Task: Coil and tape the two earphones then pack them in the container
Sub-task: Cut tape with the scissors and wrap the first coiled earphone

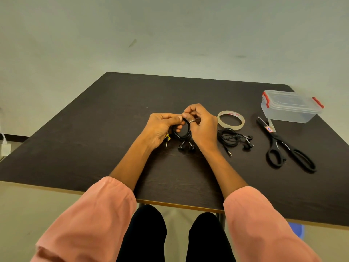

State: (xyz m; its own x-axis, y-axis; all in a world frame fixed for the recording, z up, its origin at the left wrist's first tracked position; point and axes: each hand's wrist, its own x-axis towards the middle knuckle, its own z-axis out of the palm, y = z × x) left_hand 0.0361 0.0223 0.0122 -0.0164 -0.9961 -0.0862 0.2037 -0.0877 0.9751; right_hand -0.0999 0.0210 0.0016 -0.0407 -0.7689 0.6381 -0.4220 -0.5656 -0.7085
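A black earphone (184, 136) hangs in a loose coil between both hands above the dark table (94, 138). My left hand (160, 127) grips the coil's left side, its yellow-marked plug poking out below. My right hand (203, 125) pinches the top of the coil; two earbuds dangle underneath. A second black earphone (233, 139) lies coiled on the table just right of my right hand. Behind it lies a clear tape roll (230, 120). The clear container (290, 106) with red clips stands closed at the far right.
Black-handled scissors (285, 146) lie right of the second earphone, blades pointing toward the container. A white charger (5, 147) sits off the table's left edge. The table's near edge runs above my knees.
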